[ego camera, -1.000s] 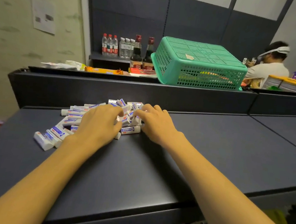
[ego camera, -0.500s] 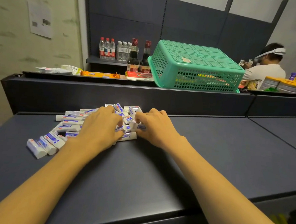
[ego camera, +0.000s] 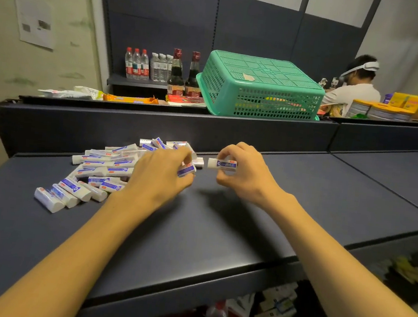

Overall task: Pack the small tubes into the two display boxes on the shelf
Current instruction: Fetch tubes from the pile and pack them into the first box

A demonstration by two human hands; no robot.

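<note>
Dark grey shelf [ego camera: 221,231] fills the fg, w/ an upturned green basket [ego camera: 260,86] on the ledge behind. Pile of small tubes [ego camera: 104,168] lies on the shelf at left-centre. Left hand [ego camera: 160,176] sits at the pile's right edge, fingers curled round a couple of tubes. Right hand [ego camera: 245,172], just beside it, pinches one tube [ego camera: 222,164] betw. thumb & fingers, held level above the shelf.

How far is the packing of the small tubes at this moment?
Done: nothing packed; no display boxes are in view. In hand: right hand pinches one tube; left hand grips tubes at the pile's edge. Left: the pile on the shelf.
</note>
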